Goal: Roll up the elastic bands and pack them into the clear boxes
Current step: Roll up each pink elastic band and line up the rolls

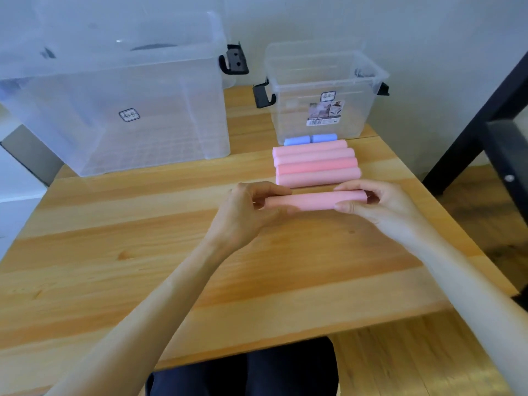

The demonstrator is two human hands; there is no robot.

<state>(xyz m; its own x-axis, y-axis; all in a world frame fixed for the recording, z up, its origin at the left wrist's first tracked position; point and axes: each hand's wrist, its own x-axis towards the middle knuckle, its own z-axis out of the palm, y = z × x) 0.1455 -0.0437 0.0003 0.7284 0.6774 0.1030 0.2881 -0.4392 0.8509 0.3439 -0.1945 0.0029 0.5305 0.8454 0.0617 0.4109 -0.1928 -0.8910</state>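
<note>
On the left of the wooden tabletop (pixel 143 252) stands a large clear box (pixel 114 110), open at the top, with a black latch (pixel 235 60) on its right end.

The left hand (pixel 251 207) is curled round the left end of a pink rolled band (pixel 314 200): its fingers lie over the top of the roll and its thumb comes up from below, so the end of the roll sits inside the grip. The roll lies level, running left to right between the two hands, just above the tabletop; whether it touches the wood cannot be told.

The right hand (pixel 377 207) pinches the right end of the same roll, fingers bent over the top and thumb pressed against the near side, with the roll's end showing just past the fingertips.

Just behind the held roll, four more pink rolls (pixel 315 164) lie side by side on the tabletop, touching one another, parallel to the held one. Behind them, two short blue rolls (pixel 310 139) lie end to end against the front wall of a small clear box (pixel 323 90), which is open at the top, bears a label and has black latches on both ends.

At the far right stands a black frame (pixel 480 118).
</note>
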